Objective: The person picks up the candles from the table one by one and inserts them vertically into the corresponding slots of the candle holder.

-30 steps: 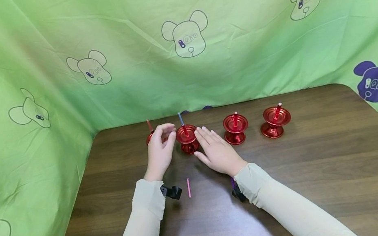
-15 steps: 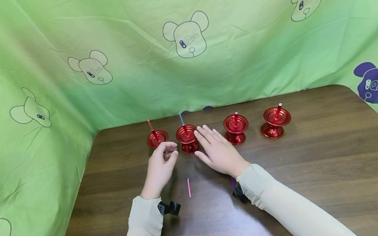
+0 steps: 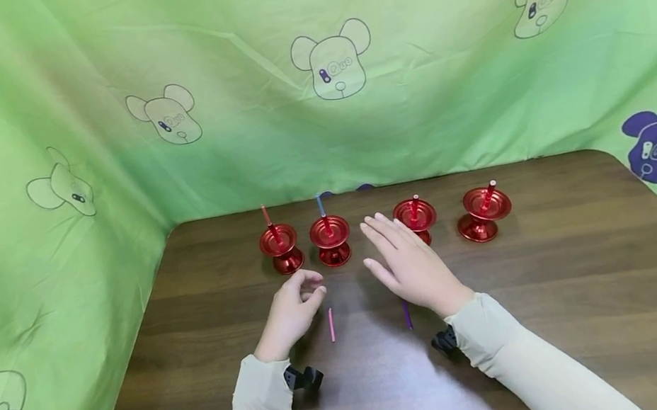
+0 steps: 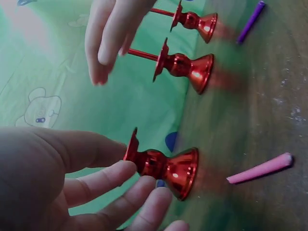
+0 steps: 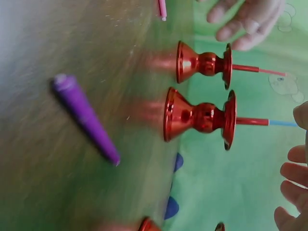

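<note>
My left hand (image 3: 291,311) hovers in front of the two left candle holders, its fingers loosely bent around nothing. A short pink candle (image 3: 331,325) lies on the table just to its right. My right hand (image 3: 417,264), with fingers extended, is over the table and partly covers the third red holder (image 3: 414,214). Below its palm lies a purple candle (image 3: 407,315). A red candle (image 3: 266,215) stands in the far-left holder (image 3: 289,261). In the second holder (image 3: 335,254) a blue candle (image 3: 320,205) stands upright. Neither hand touches a holder in the head view.
At the right end of the row is another red metal holder (image 3: 479,228), whose central tube shows no candle. The wooden table (image 3: 577,309) runs back to a green printed cloth (image 3: 442,108), which hangs behind and at both sides.
My left hand has drawn back from the far-left holder toward the pink candle. My right hand has moved right, away from the second holder, uncovering the purple candle.
</note>
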Demonstrator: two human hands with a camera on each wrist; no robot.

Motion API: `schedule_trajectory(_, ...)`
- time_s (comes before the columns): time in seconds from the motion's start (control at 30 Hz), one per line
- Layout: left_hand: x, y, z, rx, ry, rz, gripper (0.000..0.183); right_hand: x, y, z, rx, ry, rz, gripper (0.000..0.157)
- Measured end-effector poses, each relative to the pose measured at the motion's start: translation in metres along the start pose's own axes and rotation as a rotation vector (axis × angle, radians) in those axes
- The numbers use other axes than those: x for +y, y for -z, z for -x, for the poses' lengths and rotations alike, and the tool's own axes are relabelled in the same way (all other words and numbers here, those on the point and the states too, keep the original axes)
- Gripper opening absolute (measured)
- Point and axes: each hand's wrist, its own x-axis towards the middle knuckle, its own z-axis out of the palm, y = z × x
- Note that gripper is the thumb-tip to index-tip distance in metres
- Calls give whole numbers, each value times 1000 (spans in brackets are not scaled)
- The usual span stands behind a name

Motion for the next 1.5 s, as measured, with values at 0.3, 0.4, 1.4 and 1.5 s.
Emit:
schedule_trajectory(0.3, -9, -4, 1, -32, 30, -106, 16, 21, 16, 27, 111, 26, 3, 56)
schedule_trajectory(0.4, -11, -5, 1, -16, 23, -171, 16, 29, 21, 31, 131, 10, -4, 54)
schedule_trajectory(1.4, -6, -20, 0, -55, 95, -347, 24, 64, 31, 52, -106, -262, 32, 66)
schedule_trajectory(1.5, -7, -20, 1, -51, 106, -344, 26, 65, 29, 51, -121, -266, 28, 67)
